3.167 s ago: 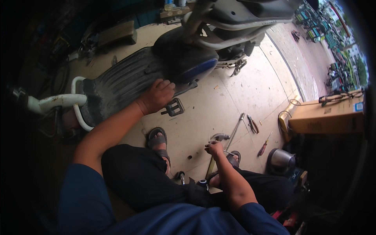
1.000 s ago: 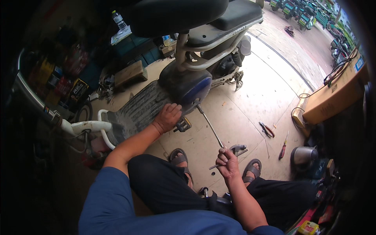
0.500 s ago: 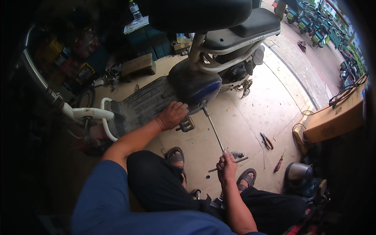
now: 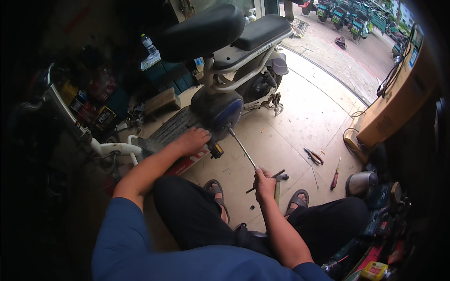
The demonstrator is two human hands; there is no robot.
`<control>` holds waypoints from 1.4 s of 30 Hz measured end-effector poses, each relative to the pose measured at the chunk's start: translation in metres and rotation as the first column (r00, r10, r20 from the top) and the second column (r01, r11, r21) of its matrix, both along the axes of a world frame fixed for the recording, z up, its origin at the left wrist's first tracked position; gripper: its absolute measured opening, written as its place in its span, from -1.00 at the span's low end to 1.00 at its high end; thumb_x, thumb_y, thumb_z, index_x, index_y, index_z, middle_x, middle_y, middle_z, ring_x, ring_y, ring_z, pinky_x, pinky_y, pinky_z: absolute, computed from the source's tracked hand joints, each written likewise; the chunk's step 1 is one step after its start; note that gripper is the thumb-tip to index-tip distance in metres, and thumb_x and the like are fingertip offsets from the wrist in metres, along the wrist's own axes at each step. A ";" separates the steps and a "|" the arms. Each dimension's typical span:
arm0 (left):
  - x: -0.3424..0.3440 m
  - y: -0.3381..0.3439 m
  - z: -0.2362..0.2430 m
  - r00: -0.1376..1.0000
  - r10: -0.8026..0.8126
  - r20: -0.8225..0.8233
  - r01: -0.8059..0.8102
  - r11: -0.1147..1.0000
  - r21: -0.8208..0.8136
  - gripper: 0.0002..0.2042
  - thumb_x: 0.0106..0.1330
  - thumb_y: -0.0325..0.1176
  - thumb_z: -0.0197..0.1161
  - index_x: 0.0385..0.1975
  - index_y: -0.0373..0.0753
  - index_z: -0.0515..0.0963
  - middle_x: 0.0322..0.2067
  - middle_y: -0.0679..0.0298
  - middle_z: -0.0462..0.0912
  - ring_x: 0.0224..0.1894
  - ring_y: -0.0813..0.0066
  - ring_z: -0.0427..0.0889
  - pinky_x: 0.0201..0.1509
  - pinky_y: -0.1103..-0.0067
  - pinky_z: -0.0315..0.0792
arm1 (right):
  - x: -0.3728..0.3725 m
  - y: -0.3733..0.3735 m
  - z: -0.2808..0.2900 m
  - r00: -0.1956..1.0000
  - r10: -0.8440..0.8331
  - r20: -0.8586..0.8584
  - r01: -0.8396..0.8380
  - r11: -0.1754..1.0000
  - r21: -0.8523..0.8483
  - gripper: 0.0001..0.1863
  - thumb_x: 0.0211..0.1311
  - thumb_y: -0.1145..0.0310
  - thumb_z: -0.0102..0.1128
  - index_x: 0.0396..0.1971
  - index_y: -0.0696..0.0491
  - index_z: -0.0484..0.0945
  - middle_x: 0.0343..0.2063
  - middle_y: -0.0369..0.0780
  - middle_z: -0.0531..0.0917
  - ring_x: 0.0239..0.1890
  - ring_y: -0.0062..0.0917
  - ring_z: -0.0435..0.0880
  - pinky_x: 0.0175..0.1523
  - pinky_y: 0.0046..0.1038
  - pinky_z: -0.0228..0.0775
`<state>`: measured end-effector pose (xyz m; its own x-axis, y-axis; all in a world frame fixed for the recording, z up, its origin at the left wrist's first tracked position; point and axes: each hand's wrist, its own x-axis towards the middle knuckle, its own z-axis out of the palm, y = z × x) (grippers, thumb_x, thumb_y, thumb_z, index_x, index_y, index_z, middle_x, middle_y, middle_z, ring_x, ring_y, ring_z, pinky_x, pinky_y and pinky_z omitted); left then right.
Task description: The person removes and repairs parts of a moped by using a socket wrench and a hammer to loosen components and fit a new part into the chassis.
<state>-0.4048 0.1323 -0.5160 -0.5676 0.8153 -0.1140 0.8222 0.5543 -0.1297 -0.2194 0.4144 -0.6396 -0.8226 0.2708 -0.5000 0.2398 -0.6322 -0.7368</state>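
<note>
An electric scooter (image 4: 253, 40) stands before me, with a dark rounded housing (image 4: 211, 110) trimmed in blue. My left hand (image 4: 194, 140) is closed, fingers curled at the housing's lower edge beside a pedal (image 4: 216, 151); what lies under them is hidden. My right hand (image 4: 266, 184) grips a long steel T-handled wrench (image 4: 242, 147), whose far end meets the middle of the housing's side. A hammer (image 4: 281, 179) lies on the floor behind that hand. Pliers (image 4: 313, 156) and a red-handled screwdriver (image 4: 334, 180) lie to the right.
A cardboard box (image 4: 393, 98) with cables stands at the right, a metal pot (image 4: 360, 185) below it. Tool cases and stock (image 4: 159, 75) line the dark left, with a wooden block (image 4: 161, 103). The doorway (image 4: 328, 70) opens onto pavement with parked scooters (image 4: 347, 23).
Since 3.2 seconds ago the wrench has come up from beside my feet to the housing. In the last half second the view has shifted; both hands keep their places on scooter and wrench.
</note>
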 end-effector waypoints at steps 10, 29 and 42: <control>0.065 0.068 0.099 0.943 0.144 0.300 -0.057 0.958 -0.280 -0.67 0.25 -0.15 0.34 -0.08 -0.19 0.60 -0.12 0.14 0.60 0.04 0.11 0.58 0.05 0.29 0.48 | 0.001 -0.011 -0.034 0.993 -0.091 -0.079 0.108 0.962 0.249 -0.66 0.24 0.28 0.41 -0.15 0.25 0.65 -0.49 -0.30 0.64 -0.53 -0.68 0.53 -0.40 -0.58 0.37; 0.097 0.181 0.004 0.805 0.333 0.490 -0.154 0.916 -0.371 -0.46 0.29 0.13 0.23 -0.24 -0.35 0.70 -0.13 -0.05 0.71 -0.04 -0.03 0.69 0.08 0.24 0.55 | 0.006 0.003 -0.055 0.992 0.032 -0.120 -0.043 0.995 -0.087 -0.78 0.34 0.28 0.32 -0.14 0.08 0.60 -0.62 -0.47 0.42 -0.69 -0.76 0.26 -0.58 -0.64 0.07; 0.090 0.235 -0.167 0.102 0.713 0.693 -0.983 -0.034 0.179 -0.67 0.38 -0.27 0.11 -0.11 -0.48 0.44 -0.19 -0.21 0.68 -0.09 -0.05 0.72 0.00 0.28 0.60 | 0.007 0.000 -0.063 0.966 0.122 -0.228 -0.055 0.959 0.279 -0.69 0.43 0.30 0.22 0.01 0.20 0.61 -0.38 -0.33 0.66 -0.43 -0.71 0.56 -0.34 -0.62 0.43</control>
<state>-0.3152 0.3672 -0.6828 -0.8766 -0.3528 -0.3273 -0.4810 0.6586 0.5787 -0.2125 0.4144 -0.7027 -0.9356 0.2883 -0.2036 0.0805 -0.3873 -0.9184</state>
